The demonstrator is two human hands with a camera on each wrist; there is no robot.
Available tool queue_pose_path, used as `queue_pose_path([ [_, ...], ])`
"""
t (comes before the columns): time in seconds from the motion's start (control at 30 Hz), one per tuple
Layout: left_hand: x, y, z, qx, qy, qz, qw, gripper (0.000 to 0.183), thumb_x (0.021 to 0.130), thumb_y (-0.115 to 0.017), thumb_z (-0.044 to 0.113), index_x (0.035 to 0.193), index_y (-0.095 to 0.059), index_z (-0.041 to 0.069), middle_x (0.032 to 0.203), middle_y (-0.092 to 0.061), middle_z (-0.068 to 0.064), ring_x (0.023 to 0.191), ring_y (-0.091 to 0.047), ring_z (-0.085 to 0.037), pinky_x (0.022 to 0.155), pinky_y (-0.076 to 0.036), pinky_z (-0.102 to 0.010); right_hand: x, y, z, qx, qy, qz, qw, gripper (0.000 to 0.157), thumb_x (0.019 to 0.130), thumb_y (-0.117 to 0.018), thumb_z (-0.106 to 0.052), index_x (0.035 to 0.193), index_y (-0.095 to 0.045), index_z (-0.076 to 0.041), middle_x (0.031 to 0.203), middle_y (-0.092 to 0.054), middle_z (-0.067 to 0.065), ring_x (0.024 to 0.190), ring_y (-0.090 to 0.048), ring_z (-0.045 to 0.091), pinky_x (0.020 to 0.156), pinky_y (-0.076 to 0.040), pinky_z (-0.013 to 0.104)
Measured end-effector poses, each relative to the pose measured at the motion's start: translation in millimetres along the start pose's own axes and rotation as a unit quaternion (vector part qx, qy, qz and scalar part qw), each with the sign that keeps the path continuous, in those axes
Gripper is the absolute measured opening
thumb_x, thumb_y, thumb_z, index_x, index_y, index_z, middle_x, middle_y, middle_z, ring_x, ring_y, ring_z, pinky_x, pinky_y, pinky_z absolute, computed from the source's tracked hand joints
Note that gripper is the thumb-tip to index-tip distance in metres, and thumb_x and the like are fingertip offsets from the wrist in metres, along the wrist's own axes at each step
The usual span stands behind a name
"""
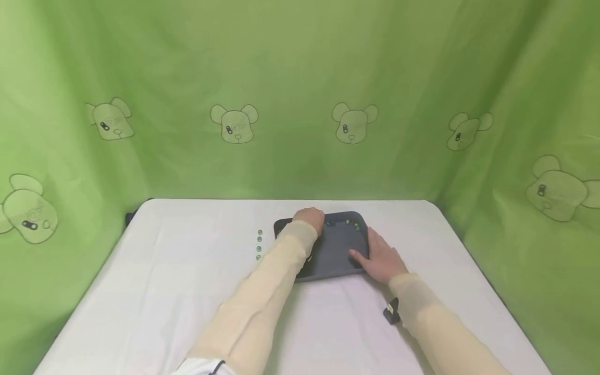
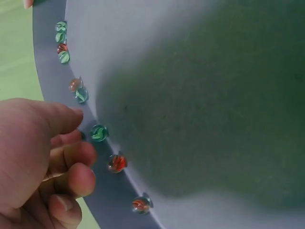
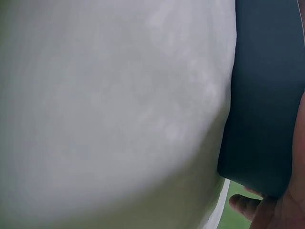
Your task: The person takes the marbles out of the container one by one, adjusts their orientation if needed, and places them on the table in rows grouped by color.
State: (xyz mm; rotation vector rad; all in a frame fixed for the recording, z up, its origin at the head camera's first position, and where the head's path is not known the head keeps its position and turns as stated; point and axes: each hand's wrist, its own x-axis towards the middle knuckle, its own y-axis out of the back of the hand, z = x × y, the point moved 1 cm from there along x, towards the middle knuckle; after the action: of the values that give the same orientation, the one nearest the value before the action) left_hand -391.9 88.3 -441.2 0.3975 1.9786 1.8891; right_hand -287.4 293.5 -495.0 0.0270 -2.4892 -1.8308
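Observation:
A dark grey rectangular tray [image 1: 335,255] lies on the white table. My left hand [image 1: 311,216] reaches over its far wall. In the left wrist view the left hand [image 2: 52,157] has its fingers bent, thumb and fingertips apart, right beside a green-swirled glass marble [image 2: 99,133]. An orange-swirled marble [image 2: 116,163] and several others line the tray's edge there. My right hand [image 1: 384,260] holds the tray's right side, thumb over the rim and fingers along the outside. In the right wrist view, that palm lies against the tray's dark outer wall [image 3: 267,95].
Left of the tray, several green marbles [image 1: 259,239] stand in a row on the white tablecloth [image 1: 187,271]. More marbles [image 1: 357,227] sit in the tray's far right corner. Green curtains [image 1: 300,166] with bear-head prints surround the table.

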Motion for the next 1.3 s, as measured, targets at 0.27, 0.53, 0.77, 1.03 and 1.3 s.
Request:
queue_pose_path([
  [0.27,-0.9,-11.8,-4.1,-0.007,0.015,0.004,0.9999,0.015,0.096,-0.057,0.016,0.100,-0.072,0.015,0.093,-0.072,-0.001,0.082,-0.067,-0.016,0.072,-0.057,-0.032,0,-4.0,-1,-0.005,0.003,0.001,1.000,0.101,0.090,-0.033,-0.073,0.152,-0.004,0.002,0.155,-0.017,0.025,0.141,-0.020,0.043,0.107,-0.018,0.066],
  [0.53,-5.0,-19.7,-2.7,-0.030,0.032,0.001,0.9991,0.010,0.094,-0.061,0.014,0.094,-0.072,0.015,0.088,-0.071,-0.001,0.079,-0.067,-0.017,0.069,-0.057,-0.033,-3,-1.7,-3,-0.006,0.009,0.005,1.000,0.099,0.091,-0.035,-0.070,0.152,-0.007,0.003,0.155,-0.018,0.025,0.140,-0.021,0.043,0.107,-0.019,0.067],
  [0.77,-13.4,-5.7,-7.8,-0.030,0.019,0.008,0.9993,0.012,0.093,-0.059,0.010,0.092,-0.071,0.014,0.086,-0.071,-0.001,0.074,-0.066,-0.016,0.067,-0.057,-0.032,0,-0.5,-5,0.004,0.010,0.006,1.000,0.098,0.092,-0.036,-0.069,0.152,-0.006,0.002,0.156,-0.017,0.024,0.141,-0.020,0.042,0.106,-0.018,0.067],
  [1.03,-34.3,27.4,-16.9,-0.029,-0.023,0.040,0.9985,0.013,0.092,-0.058,0.015,0.099,-0.069,0.013,0.090,-0.071,0.000,0.077,-0.066,-0.015,0.068,-0.056,-0.033,3,-0.4,0,-0.011,0.010,0.010,1.000,0.100,0.091,-0.033,-0.072,0.152,-0.004,0.002,0.156,-0.017,0.025,0.141,-0.020,0.042,0.106,-0.018,0.068],
  [1.3,-71.7,43.4,-46.9,-0.081,-0.059,0.099,0.9899,0.013,0.089,-0.067,0.022,0.100,-0.068,0.014,0.096,-0.070,0.002,0.082,-0.065,-0.013,0.074,-0.054,-0.030,1,-2.2,4,-0.011,0.009,0.006,1.000,0.101,0.090,-0.032,-0.072,0.152,-0.006,0.003,0.155,-0.017,0.025,0.140,-0.021,0.043,0.106,-0.018,0.067],
])
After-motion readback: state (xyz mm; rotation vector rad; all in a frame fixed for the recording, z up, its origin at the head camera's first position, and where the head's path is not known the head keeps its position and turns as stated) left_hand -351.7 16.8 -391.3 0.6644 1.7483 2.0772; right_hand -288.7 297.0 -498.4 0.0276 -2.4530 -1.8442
